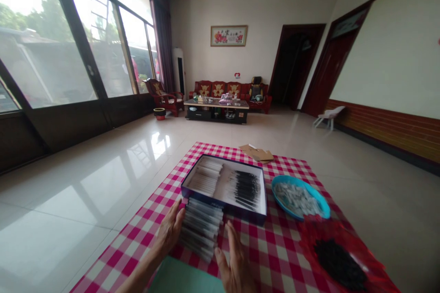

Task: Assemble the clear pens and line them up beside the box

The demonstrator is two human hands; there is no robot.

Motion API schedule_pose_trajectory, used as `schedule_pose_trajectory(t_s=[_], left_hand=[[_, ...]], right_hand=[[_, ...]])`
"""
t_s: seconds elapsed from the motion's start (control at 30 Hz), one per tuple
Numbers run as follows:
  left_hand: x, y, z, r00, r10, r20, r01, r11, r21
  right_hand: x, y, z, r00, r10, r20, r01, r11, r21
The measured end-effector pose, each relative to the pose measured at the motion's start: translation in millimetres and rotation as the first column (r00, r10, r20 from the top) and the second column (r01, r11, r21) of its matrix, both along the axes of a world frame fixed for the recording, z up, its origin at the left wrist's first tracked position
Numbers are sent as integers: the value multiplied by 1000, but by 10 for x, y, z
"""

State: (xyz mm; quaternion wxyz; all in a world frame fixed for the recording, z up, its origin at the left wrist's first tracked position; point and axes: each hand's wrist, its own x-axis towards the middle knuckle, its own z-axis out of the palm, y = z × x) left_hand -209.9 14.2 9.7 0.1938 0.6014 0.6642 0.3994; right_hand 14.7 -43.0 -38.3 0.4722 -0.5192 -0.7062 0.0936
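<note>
you have the bench under a pink-and-white checked cloth, filling the lower middle of the frame. on it, at the centre, sits the shallow dark-blue tray, with pale tubes in its left half and slim black pieces in its right. at lower right lies the red bag with a dark heap in it; the blue basin of small pale pieces stands right of the tray. a pale green sheet shows at the bottom edge.

your left hand is spread and upright along the left side of the row of clear tubes, fingers straight, closed round nothing. your right hand is at lower right of that row, palm turned inward, thumb apart from the fingers, also gripping nothing that shows.

the row lies between your two hands, right up against the tray's near wall, below centre in the frame. each tube's long axis runs left to right, dipping a little toward lower right, so your palms face the tube ends. your left hand is nearer and seems to touch the left ends; your right fingers stand slightly off the right ends, with the thumb just beside the lowest ones. blur hides whether that thumb makes contact.
</note>
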Motion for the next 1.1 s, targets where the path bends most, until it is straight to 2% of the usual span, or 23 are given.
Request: schedule_pose_trajectory(t_s=[0.17, 0.43, 0.57, 0.67, 0.87, 1.1], left_hand=[[113, 156, 20, 998, -56, 7, 56, 998, 5], [141, 149, -21, 998, -58, 6, 58, 998, 8], [141, 171, 20, 999, -38, -6, 38, 999, 6], [147, 205, 21, 999, -31, -25, 31, 1000, 0], [174, 312, -49, 998, -6, -66, 5, 1000, -19], [143, 366, -132, 997, 0, -83, -2, 1000, -24]], right_hand=[[-266, 207, 46, 994, -113, -6, 113, 993, 39], [-618, 244, 21, 980, -184, -71, 187, 982, 40], [-670, 283, 26, 970, -210, -120, 211, 977, -3], [-660, 321, 18, 969, -220, -116, 223, 975, 11], [-691, 399, -35, 947, -297, -119, 306, 950, 64], [-810, 398, -11, 937, -347, -51, 350, 935, 59]])
